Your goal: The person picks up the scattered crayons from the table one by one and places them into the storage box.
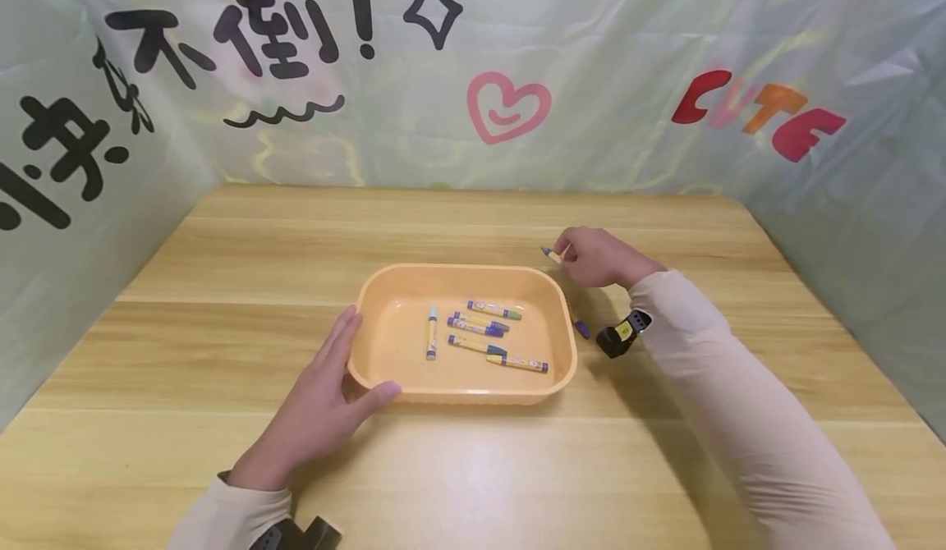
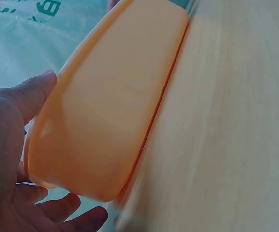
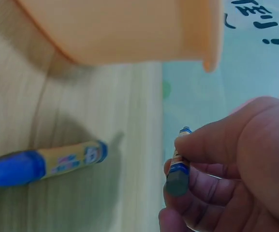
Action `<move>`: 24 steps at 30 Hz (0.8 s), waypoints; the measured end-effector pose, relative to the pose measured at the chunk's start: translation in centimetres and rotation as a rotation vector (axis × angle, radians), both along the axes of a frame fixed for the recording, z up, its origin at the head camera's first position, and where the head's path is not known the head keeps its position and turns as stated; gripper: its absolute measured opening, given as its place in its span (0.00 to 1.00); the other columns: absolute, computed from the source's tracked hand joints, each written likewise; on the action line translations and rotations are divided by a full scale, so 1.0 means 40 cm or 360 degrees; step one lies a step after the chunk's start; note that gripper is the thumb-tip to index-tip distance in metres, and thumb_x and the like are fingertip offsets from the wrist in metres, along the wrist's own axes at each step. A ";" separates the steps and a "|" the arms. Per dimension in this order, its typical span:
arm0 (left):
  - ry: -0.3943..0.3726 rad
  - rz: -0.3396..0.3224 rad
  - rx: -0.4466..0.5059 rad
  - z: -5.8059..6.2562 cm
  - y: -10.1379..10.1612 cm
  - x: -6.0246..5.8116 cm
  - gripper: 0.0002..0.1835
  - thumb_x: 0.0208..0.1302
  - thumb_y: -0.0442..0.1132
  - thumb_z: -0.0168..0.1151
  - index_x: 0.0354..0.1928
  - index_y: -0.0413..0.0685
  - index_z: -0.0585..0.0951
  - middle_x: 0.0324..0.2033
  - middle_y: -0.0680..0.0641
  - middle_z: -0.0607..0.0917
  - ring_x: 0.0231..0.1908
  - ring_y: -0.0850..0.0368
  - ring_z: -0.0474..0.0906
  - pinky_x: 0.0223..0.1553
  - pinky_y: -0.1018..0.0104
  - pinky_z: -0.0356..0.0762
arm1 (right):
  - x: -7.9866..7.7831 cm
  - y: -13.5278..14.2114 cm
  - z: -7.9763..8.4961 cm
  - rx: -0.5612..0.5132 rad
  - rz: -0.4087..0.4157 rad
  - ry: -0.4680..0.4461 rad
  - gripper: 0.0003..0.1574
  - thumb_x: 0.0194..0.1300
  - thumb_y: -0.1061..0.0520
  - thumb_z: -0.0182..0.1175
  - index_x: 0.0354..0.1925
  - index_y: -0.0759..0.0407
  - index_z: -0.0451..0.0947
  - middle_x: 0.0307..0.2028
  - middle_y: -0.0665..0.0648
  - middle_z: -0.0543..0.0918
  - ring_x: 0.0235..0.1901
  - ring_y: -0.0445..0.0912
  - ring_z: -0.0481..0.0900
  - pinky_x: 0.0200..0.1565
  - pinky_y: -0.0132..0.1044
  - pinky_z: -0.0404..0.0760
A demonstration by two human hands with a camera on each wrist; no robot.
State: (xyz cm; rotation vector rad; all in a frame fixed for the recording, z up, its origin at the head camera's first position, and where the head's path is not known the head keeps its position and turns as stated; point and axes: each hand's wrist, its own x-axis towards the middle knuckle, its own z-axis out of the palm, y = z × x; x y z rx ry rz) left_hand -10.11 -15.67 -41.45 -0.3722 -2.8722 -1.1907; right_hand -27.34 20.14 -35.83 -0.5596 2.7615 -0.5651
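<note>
A shallow orange plastic tray (image 1: 395, 349) stands on the table with several crayons, such as the green-tipped crayon (image 1: 493, 310), lying in it. My left hand (image 1: 318, 406) holds the tray's near left corner, the thumb on the near side and the fingers along the left side. Beyond the tray's far right corner, my right hand (image 1: 599, 256) pinches a grey-ended crayon (image 3: 179, 169) between thumb and fingers, off the table. A thick blue crayon (image 3: 47, 164) with a yellow wrapper lies on the table just right of the tray, below the right hand.
Under everything is a wood-grain table (image 1: 473, 468). A printed cloth (image 1: 613, 33) hangs along its back and both sides. Each wrist wears a small black camera, such as the right wrist camera (image 1: 621, 336).
</note>
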 end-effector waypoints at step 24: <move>-0.0022 0.0011 0.0009 0.001 0.001 0.000 0.55 0.59 0.59 0.66 0.76 0.39 0.47 0.75 0.39 0.45 0.72 0.39 0.45 0.67 0.39 0.50 | 0.020 -0.053 0.076 0.0003 0.0053 0.0046 0.18 0.68 0.60 0.54 0.53 0.68 0.73 0.42 0.65 0.82 0.43 0.57 0.80 0.49 0.53 0.76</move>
